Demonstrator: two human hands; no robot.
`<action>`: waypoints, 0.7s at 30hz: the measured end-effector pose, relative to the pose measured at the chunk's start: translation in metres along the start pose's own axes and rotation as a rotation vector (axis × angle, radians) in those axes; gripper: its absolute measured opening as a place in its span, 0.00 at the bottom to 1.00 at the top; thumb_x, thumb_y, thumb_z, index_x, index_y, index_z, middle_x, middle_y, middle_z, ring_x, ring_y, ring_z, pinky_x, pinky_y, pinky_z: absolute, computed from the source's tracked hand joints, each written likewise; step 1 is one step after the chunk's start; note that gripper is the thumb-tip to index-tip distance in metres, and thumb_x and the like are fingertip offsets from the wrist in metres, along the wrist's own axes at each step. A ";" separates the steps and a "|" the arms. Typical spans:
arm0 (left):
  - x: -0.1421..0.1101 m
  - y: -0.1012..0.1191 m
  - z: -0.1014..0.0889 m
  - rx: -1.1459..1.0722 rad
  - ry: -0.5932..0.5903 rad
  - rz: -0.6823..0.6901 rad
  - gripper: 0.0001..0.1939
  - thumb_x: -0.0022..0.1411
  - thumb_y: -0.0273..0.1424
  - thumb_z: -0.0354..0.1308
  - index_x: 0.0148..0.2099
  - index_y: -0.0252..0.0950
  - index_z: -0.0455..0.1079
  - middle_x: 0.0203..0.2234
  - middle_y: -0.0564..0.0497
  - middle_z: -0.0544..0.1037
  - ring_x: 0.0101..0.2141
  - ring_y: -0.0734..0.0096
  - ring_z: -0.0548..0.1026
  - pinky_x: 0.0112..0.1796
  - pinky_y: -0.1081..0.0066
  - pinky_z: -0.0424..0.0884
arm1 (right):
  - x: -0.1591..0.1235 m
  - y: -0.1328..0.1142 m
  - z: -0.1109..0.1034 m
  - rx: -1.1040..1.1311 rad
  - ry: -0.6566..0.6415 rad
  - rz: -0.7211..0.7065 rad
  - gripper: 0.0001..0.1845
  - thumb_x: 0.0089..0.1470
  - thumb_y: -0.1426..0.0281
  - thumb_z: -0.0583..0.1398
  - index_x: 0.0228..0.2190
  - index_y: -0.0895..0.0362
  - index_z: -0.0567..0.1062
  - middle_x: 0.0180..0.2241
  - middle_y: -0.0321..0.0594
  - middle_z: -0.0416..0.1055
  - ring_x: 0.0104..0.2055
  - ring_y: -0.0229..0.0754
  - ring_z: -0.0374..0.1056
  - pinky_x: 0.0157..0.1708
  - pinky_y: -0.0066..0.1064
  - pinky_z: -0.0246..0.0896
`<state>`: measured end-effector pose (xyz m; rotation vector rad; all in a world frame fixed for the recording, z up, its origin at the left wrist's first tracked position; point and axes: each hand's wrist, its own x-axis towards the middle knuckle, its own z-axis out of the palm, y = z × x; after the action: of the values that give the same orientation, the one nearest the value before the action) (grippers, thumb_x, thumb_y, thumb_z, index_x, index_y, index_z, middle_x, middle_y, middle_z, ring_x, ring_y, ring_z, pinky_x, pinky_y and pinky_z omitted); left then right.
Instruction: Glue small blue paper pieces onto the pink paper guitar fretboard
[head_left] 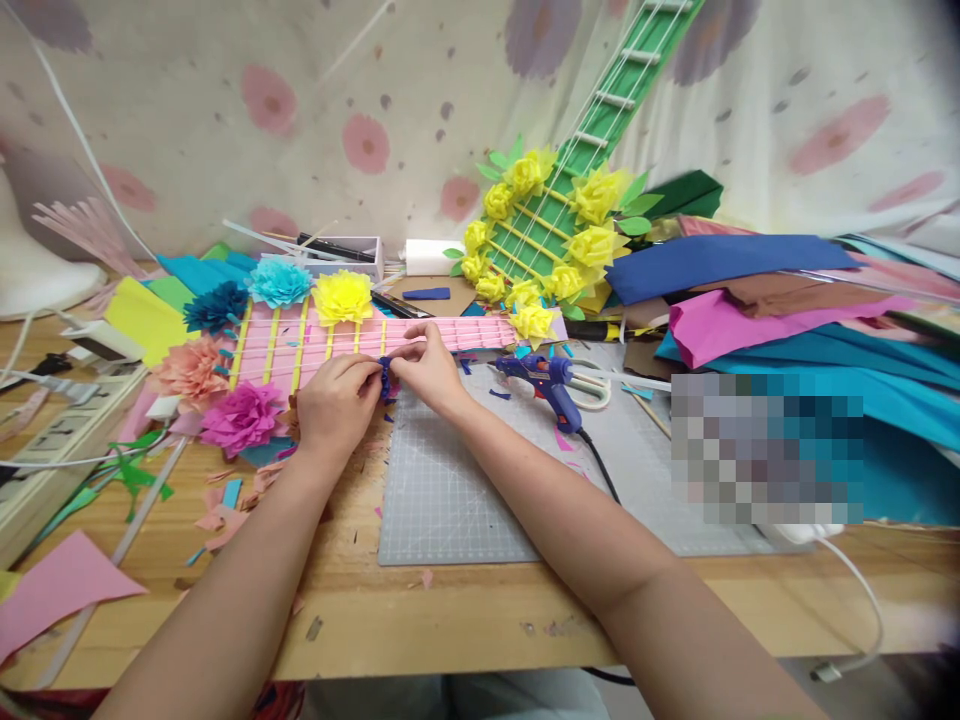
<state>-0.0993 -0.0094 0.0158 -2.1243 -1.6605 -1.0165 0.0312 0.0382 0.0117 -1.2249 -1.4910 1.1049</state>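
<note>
Right, across the front runs the wooden tabletop (420, 625), with the grey cutting mat (465, 490) spread over its middle. Behind it leans the green guitar (577, 160), ringed with yellow paper roses, and nearer lies the pink guitar (316, 340), big paper flowers crowding its body. Just right of the hands sits the blue glue gun (540, 372), its nozzle toward them, its cord trailing over the mat. Now to the close work! The left hand (341, 395) has its thumb and fingertips drawn together; the right hand (431, 370) mirrors it, and both pinch the dark blue paper piece (387, 380). That's held between them, at the pink guitar's near edge, by the mat's left corner; whether it touches the guitar, I can't tell. It looks gathered and ruffled, so I'd judge it feather-light, soft, easily creased or torn and hardly slippery: a gentle fingertip grip at the bunched base, frills left free, should suit it. Tiny blue scraps (499, 394) dot the mat beyond.
</note>
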 end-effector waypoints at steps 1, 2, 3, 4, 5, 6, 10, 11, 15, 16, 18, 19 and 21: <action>0.000 0.000 0.000 0.001 -0.003 -0.002 0.09 0.58 0.28 0.52 0.33 0.40 0.74 0.34 0.51 0.79 0.37 0.66 0.76 0.39 0.67 0.70 | 0.000 0.000 0.000 0.011 -0.015 -0.008 0.19 0.40 0.74 0.57 0.35 0.51 0.56 0.30 0.30 0.73 0.33 0.37 0.70 0.38 0.35 0.65; 0.000 0.000 0.000 0.003 -0.004 -0.002 0.09 0.58 0.28 0.51 0.33 0.40 0.74 0.34 0.51 0.79 0.37 0.66 0.76 0.39 0.67 0.70 | -0.001 -0.001 0.000 0.021 -0.031 -0.015 0.19 0.40 0.74 0.57 0.35 0.51 0.56 0.31 0.30 0.73 0.33 0.37 0.70 0.39 0.35 0.65; 0.000 0.000 0.000 0.006 -0.002 -0.001 0.09 0.58 0.28 0.52 0.33 0.40 0.74 0.34 0.51 0.79 0.37 0.67 0.76 0.39 0.67 0.70 | -0.001 -0.001 0.000 0.031 -0.046 -0.022 0.19 0.40 0.75 0.56 0.35 0.51 0.56 0.31 0.30 0.74 0.32 0.37 0.70 0.39 0.35 0.66; 0.000 0.000 0.000 0.010 0.002 0.003 0.09 0.58 0.28 0.52 0.33 0.40 0.74 0.34 0.51 0.79 0.37 0.67 0.76 0.39 0.67 0.70 | -0.002 -0.002 0.000 0.040 -0.059 -0.027 0.19 0.39 0.76 0.56 0.35 0.51 0.56 0.31 0.31 0.74 0.32 0.37 0.70 0.38 0.35 0.66; 0.000 0.000 0.000 0.014 0.005 0.006 0.09 0.58 0.28 0.52 0.33 0.40 0.74 0.34 0.51 0.79 0.37 0.67 0.76 0.39 0.68 0.70 | -0.002 -0.002 0.001 0.050 -0.070 -0.032 0.19 0.39 0.77 0.56 0.35 0.51 0.57 0.31 0.31 0.74 0.31 0.37 0.70 0.38 0.35 0.66; 0.000 0.000 0.000 0.020 0.009 0.009 0.09 0.58 0.28 0.52 0.33 0.39 0.74 0.34 0.51 0.80 0.37 0.67 0.76 0.39 0.68 0.70 | -0.002 -0.001 0.001 0.059 -0.081 -0.036 0.19 0.39 0.77 0.55 0.35 0.51 0.57 0.31 0.31 0.74 0.31 0.36 0.69 0.38 0.35 0.66; 0.000 -0.001 0.001 0.030 0.032 0.037 0.08 0.58 0.28 0.52 0.32 0.38 0.74 0.33 0.51 0.80 0.36 0.67 0.76 0.38 0.69 0.70 | 0.000 0.002 0.002 0.074 -0.124 -0.041 0.20 0.39 0.79 0.53 0.36 0.51 0.57 0.32 0.30 0.73 0.29 0.35 0.69 0.35 0.34 0.67; -0.001 -0.001 0.001 0.029 0.042 0.048 0.08 0.58 0.28 0.52 0.32 0.38 0.74 0.33 0.50 0.80 0.36 0.68 0.76 0.37 0.69 0.70 | 0.001 0.002 0.001 0.072 -0.133 -0.040 0.20 0.38 0.79 0.53 0.36 0.51 0.57 0.32 0.29 0.73 0.29 0.35 0.69 0.35 0.34 0.67; 0.000 -0.002 0.002 0.020 0.066 0.067 0.08 0.57 0.27 0.53 0.32 0.37 0.74 0.32 0.50 0.80 0.35 0.68 0.76 0.36 0.70 0.70 | 0.002 0.006 0.000 0.058 -0.106 -0.027 0.21 0.38 0.80 0.53 0.36 0.51 0.57 0.31 0.29 0.73 0.30 0.36 0.69 0.35 0.34 0.67; 0.000 -0.002 0.003 0.018 0.065 0.063 0.08 0.57 0.27 0.53 0.32 0.37 0.74 0.32 0.50 0.80 0.35 0.68 0.76 0.36 0.70 0.70 | 0.002 0.006 -0.001 0.051 -0.089 -0.020 0.21 0.37 0.80 0.53 0.36 0.51 0.57 0.31 0.29 0.73 0.31 0.37 0.70 0.35 0.34 0.67; 0.000 -0.001 0.002 0.013 0.055 0.049 0.08 0.57 0.27 0.53 0.32 0.38 0.74 0.32 0.50 0.80 0.35 0.68 0.76 0.37 0.70 0.70 | 0.001 0.007 -0.002 0.043 -0.069 -0.003 0.22 0.36 0.81 0.53 0.35 0.51 0.57 0.29 0.28 0.73 0.31 0.37 0.70 0.35 0.34 0.67; 0.000 -0.001 0.002 0.010 0.048 0.038 0.08 0.57 0.27 0.53 0.32 0.38 0.74 0.32 0.50 0.80 0.35 0.67 0.76 0.37 0.69 0.70 | 0.001 0.007 -0.002 0.046 -0.072 0.010 0.22 0.36 0.81 0.53 0.35 0.51 0.57 0.28 0.28 0.73 0.30 0.37 0.70 0.35 0.34 0.67; 0.000 -0.001 0.002 0.002 0.038 0.020 0.08 0.57 0.28 0.53 0.32 0.38 0.74 0.33 0.50 0.80 0.36 0.67 0.76 0.37 0.69 0.70 | 0.000 0.006 -0.002 0.068 -0.089 0.046 0.22 0.35 0.82 0.53 0.34 0.51 0.57 0.27 0.27 0.73 0.28 0.37 0.70 0.34 0.33 0.67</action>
<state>-0.0991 -0.0079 0.0147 -2.1032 -1.6187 -1.0428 0.0346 0.0391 0.0065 -1.1814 -1.4859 1.2451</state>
